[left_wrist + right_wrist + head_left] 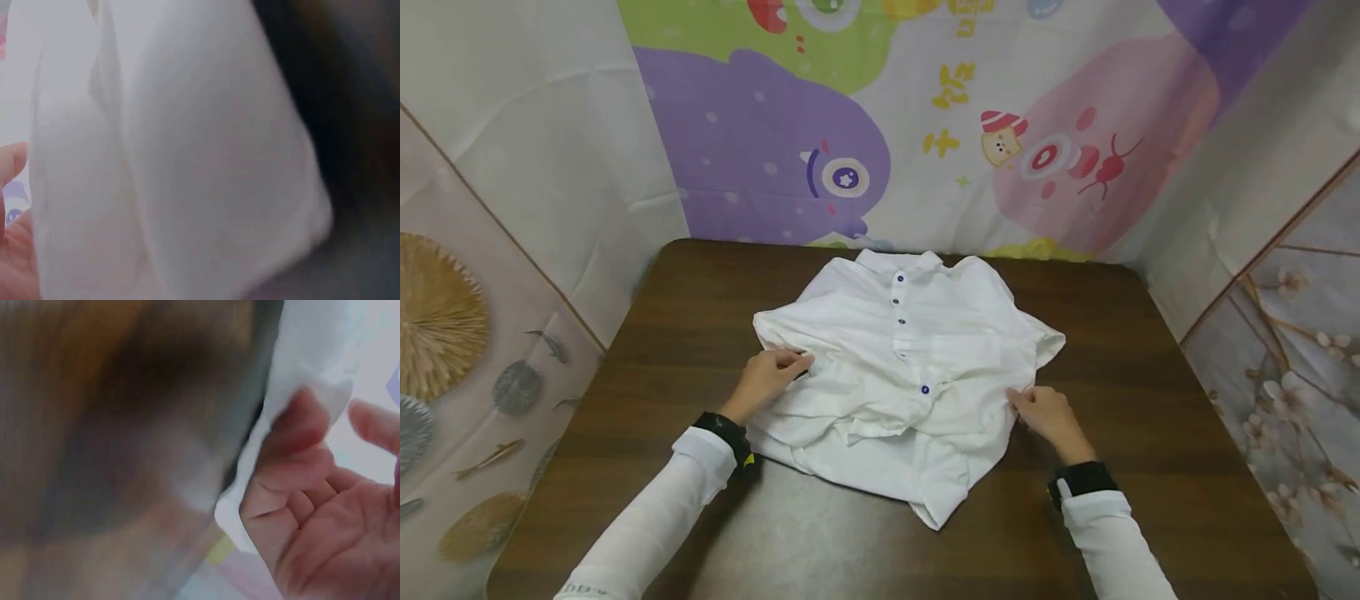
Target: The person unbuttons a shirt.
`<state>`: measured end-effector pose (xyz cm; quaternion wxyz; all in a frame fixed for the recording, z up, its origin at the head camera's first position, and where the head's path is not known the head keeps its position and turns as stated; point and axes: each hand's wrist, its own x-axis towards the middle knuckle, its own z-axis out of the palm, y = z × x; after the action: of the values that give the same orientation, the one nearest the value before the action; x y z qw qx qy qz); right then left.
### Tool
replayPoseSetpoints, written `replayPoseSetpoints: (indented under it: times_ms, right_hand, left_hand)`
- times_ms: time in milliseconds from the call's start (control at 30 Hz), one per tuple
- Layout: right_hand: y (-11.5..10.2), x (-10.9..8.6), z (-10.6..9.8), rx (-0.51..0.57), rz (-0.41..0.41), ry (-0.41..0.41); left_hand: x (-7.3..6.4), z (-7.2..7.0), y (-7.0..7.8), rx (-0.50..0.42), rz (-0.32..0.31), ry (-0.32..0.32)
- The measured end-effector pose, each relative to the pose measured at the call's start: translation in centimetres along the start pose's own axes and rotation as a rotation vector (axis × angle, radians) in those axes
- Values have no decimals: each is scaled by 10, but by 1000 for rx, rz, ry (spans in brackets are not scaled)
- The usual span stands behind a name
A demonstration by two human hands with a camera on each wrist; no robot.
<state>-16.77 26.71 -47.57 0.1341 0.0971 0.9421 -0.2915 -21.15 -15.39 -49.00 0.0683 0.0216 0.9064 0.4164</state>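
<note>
A white short-sleeved shirt [865, 375] with dark blue buttons lies front up on the table, collar at the far side. Its lower part is rumpled, and the front hem is folded up over the back panel. My left hand [767, 382] pinches the cloth at the shirt's left side, below the sleeve. On the opposite edge, my right hand [1047, 414] grips the side of the shirt. White cloth [212, 150] fills most of the left wrist view and hides much of that hand. The right wrist view shows curled fingers [294, 469] against the shirt's edge.
The brown wooden table [1150, 467] has rounded corners and a pale sheen near its front edge. Behind it hangs a cartoon-printed cloth [760, 150]. Patterned sheets [1292, 333] flank the table on both sides.
</note>
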Motion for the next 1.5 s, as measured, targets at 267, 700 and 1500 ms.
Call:
replayPoseSetpoints:
  times_ms: [267, 700, 1500]
  right_hand:
    - [-10, 1, 24, 30, 42, -27]
    - [0, -16, 10, 844, 137, -71]
    - [41, -38, 3, 323, 47, -112]
  left_hand:
    - [8, 17, 9, 18, 46, 25]
    - [-2, -7, 8, -219, -165, 28]
    - [-47, -15, -34, 267, -147, -94]
